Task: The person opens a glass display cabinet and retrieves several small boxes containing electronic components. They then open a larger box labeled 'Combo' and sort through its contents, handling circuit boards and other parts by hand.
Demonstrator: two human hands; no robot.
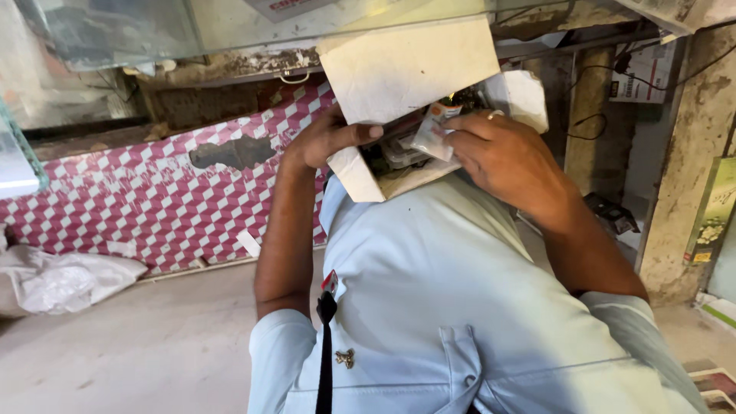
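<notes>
Gripping the open white cardboard box (406,69) at its lower corner: left hand (326,138), fingers curled on its edge. Pinching a small clear packet (433,130) just inside the box: right hand (502,157), fingers pressed together.

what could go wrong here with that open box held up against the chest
1. The white cardboard box is tilted, gripped only at one edge by the left hand; it may slip or tip.
2. The right hand is pinching a small clear packet at the opening, so the other small items inside could spill onto the concrete floor.
</notes>
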